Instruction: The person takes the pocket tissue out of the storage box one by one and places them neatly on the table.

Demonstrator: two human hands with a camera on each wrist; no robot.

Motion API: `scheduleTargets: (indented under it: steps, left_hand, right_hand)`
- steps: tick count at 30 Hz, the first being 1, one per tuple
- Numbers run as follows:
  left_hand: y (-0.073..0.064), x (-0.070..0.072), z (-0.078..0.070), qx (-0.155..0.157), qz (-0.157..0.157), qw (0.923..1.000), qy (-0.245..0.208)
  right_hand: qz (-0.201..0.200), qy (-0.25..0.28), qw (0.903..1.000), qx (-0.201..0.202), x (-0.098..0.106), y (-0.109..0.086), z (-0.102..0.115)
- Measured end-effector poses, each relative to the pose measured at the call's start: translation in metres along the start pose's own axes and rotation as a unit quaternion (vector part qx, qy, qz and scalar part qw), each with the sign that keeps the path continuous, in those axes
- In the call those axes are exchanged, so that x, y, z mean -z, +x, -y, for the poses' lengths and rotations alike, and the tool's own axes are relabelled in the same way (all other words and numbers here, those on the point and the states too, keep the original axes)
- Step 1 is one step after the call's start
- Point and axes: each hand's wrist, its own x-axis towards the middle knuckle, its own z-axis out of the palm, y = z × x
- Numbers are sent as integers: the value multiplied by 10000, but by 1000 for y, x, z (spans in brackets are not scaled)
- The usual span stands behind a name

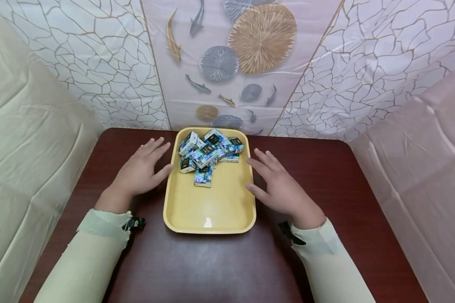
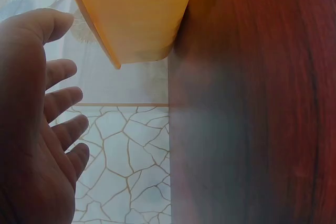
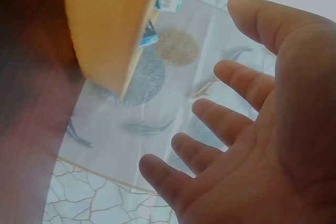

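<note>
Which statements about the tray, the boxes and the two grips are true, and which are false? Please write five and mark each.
1. Small blue-patterned boxes with black labels lie in the yellow rectangular tray. True.
2. The boxes fill the tray's near end. False: they are heaped toward its far end.
3. The left grip, a bare hand below a pale sleeve, is at the tray's left side. True.
4. The right grip, also a bare hand, holds a box. False: its fingers are spread and hold nothing.
5. The tray stands on a dark reddish-brown table. True.
</note>
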Motion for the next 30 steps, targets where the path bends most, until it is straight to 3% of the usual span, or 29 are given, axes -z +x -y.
scheduleTargets:
  steps: [13,20,30]
  left_hand:
    - [1,-2,0,-108,50,9998,155]
    - [2,-6,-1,-136,123,9995,241]
    - [3,-9,0,-120,163,9993,303]
  right_hand:
    - [-28,178,9998,12,8,3,14]
    - [-220,276,9989,300,8,10,18]
    - [-111,306,9994,125,9,18,22]
